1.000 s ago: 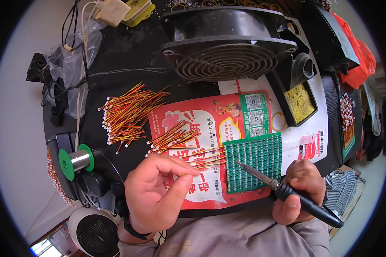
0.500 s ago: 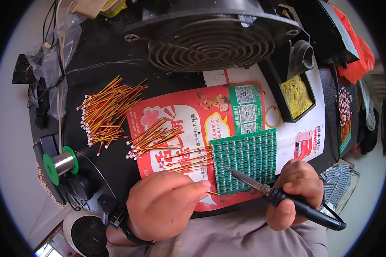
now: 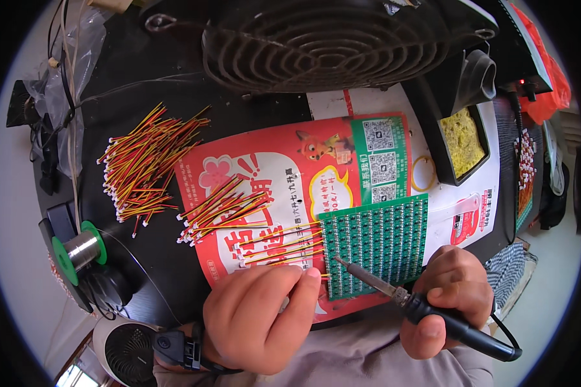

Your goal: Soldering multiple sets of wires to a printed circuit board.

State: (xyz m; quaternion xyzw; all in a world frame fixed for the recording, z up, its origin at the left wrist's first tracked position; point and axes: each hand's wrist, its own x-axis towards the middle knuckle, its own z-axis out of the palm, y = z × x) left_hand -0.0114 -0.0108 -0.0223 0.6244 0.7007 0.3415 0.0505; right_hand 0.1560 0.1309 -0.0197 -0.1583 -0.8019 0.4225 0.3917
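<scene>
My right hand (image 3: 455,290) is wrapped round the black handle of a soldering iron (image 3: 384,284), whose tip is over the left part of a green circuit board panel (image 3: 381,242). The panel carries rows of small components. At its lower left edge my left hand (image 3: 261,316) is closed, thumb and finger pinching a thin two-wire cable (image 3: 324,276) whose end shows at the board's edge. Most of this cable is hidden under the hand. Above it, several red and yellow cables (image 3: 284,246) run side by side to the board's left edge, with white connectors at their far ends.
A small bundle of cables (image 3: 223,209) lies on the red printed sheet (image 3: 200,168), beside a larger cable pile (image 3: 142,168). A solder spool (image 3: 81,253) stands left. A black fan (image 3: 323,51) is at the back, a yellow sponge tray (image 3: 461,145) at the right.
My left hand has moved slightly up along the board's edge, bringing the pinched cable's end up with it. The iron stays over the board's left side. The whole view has shifted a little.
</scene>
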